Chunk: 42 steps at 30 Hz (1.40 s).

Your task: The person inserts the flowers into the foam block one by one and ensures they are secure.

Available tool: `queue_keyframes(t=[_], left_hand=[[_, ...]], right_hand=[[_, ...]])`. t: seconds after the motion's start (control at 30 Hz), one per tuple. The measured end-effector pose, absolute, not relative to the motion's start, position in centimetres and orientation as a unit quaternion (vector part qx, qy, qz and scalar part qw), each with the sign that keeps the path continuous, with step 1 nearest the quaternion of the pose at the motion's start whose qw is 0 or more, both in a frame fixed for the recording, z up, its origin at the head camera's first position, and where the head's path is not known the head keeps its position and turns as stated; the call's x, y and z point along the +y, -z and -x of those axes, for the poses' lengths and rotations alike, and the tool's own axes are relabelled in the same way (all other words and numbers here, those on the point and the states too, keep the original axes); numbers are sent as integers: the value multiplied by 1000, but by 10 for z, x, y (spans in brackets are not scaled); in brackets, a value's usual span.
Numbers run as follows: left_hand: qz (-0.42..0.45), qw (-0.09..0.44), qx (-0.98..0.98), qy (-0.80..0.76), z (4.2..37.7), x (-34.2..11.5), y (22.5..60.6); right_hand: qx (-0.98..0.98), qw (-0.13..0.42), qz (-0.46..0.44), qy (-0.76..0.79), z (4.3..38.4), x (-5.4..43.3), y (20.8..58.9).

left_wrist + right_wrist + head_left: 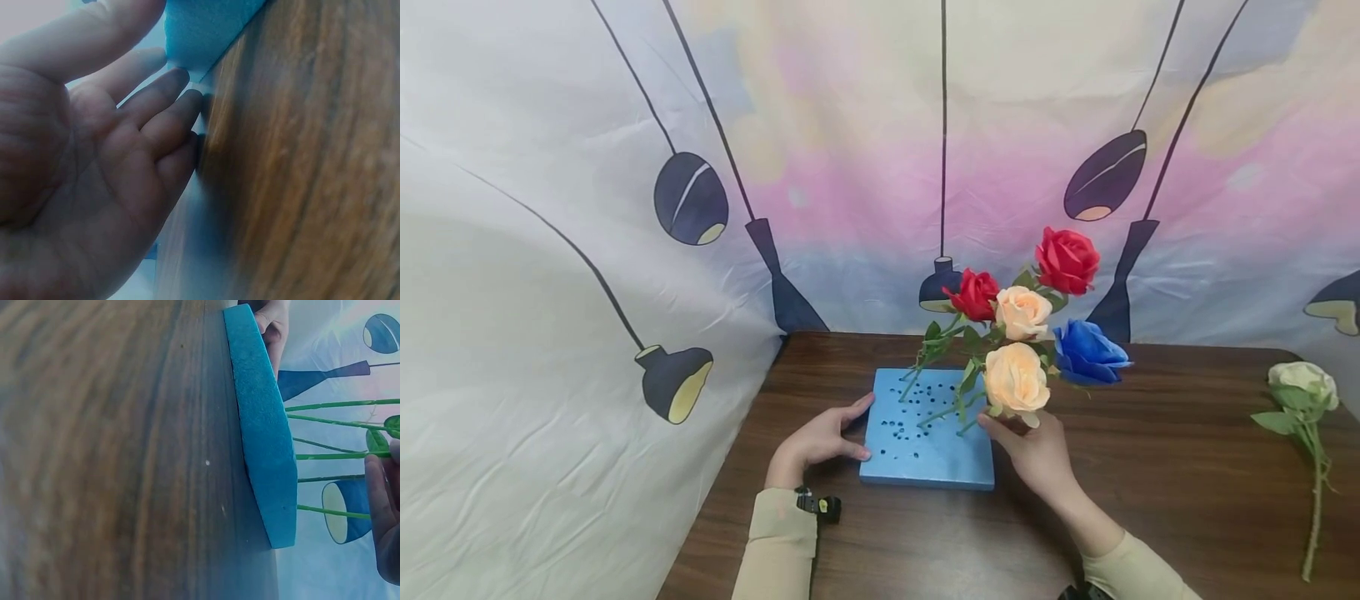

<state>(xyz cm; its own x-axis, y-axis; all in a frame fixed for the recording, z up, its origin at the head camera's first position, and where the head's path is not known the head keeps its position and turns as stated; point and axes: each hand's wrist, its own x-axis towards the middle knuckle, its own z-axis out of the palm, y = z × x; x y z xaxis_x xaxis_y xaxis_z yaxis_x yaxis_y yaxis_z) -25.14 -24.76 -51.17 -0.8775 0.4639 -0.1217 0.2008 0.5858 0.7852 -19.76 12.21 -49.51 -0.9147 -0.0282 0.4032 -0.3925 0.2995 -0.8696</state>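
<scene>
A pale-blue foam board [951, 467] dotted with holes lies on the table, and several green rose stems rise slantwise from it. Their blooms lean right: two red, with one red rose [1067, 261] highest, two peach, and a blue rose [1088, 352]. My left hand [823, 437] touches the board's left edge with thumb and forefinger spread along it. At the board's right side my right hand [1037, 458] pinches a rose stem just under the front peach rose [1017, 379]. In the right wrist view its fingertips [374, 475] meet a green stem near a leaf; which bloom it carries I cannot tell.
A white rose [1303, 387] with a long stem lies at the far right of the brown wooden table [1187, 450]. Behind the table hangs a backdrop cloth [865, 167] printed with dark lamps, which also runs down the left side.
</scene>
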Motion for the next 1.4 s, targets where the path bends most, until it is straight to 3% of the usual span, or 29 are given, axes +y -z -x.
queue_keyframes(t=[0.57,0.83,1.07,1.4], left_hand=[[-189,159,877,-413,250,-247,510],[-192,162,875,-414,249,-246,509],[-192,159,877,-411,249,-246,508],[-185,156,878,-413,248,-246,508]], right_hand=[[-802,141,-130,-566,198,124,496],[-825,83,-121,-546,203,127,499],[-807,73,-136,-569,203,132,497],[-853,60,-83,-511,204,151,492]])
